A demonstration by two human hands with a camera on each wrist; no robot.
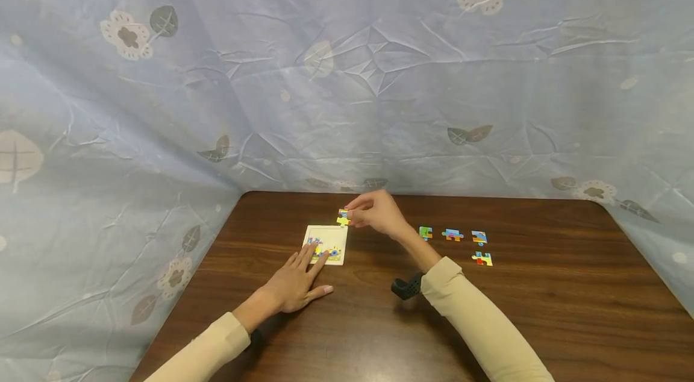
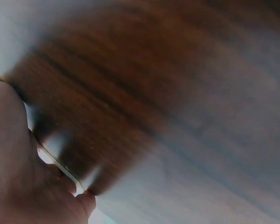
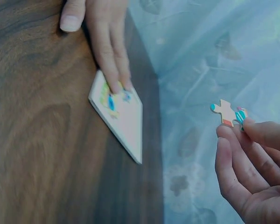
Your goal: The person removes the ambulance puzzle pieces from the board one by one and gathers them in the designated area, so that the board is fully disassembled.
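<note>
puzzle piece (image 3: 227, 111) pinched in right hand (image 1: 381, 213) | puzzle board (image 1: 332, 235) partly beneath spread left hand (image 1: 293, 282)

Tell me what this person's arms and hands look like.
Both sleeves are cream, with cuffs. The left hand and right hand are ungloved. A black, rounded, dotted device shows beside the right cuff; a dark part shows beside the left.

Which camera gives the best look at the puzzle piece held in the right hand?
The right wrist view: the held piece appears largest there, pinched by the right hand. The head view shows it small; the left wrist view doesn't show it.
</note>
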